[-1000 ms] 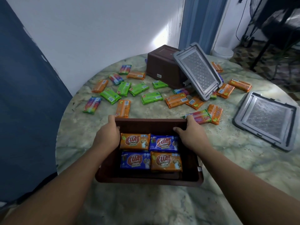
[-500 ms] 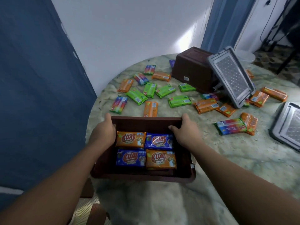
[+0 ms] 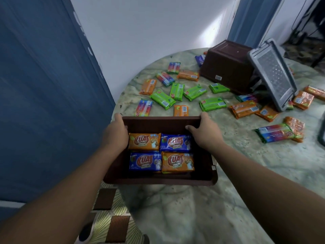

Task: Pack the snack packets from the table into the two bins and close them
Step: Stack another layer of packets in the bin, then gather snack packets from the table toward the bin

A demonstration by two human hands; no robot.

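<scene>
A brown open bin (image 3: 159, 180) sits at the table's left edge, partly over it. Inside lie several orange and blue snack packets (image 3: 177, 162). My left hand (image 3: 117, 133) grips the bin's far left corner, my right hand (image 3: 204, 132) grips its far right corner, thumb inside the wall. Beyond the bin, green packets (image 3: 162, 99), orange packets (image 3: 243, 109) and rainbow packets (image 3: 274, 132) lie scattered on the marble table (image 3: 246, 191). A second brown bin (image 3: 226, 67) lies overturned at the back, with a grey lid (image 3: 273, 73) leaning on it.
A blue wall panel (image 3: 44, 103) stands close on the left, and patterned floor tiles (image 3: 109, 217) show below the table's edge. The edge of another grey lid (image 3: 322, 132) shows at the far right. A dark stand (image 3: 309, 25) is at the back right.
The bin with both hands on it has shifted left toward the table's edge, and my view has turned left. The flat grey lid on the right has almost left the frame.
</scene>
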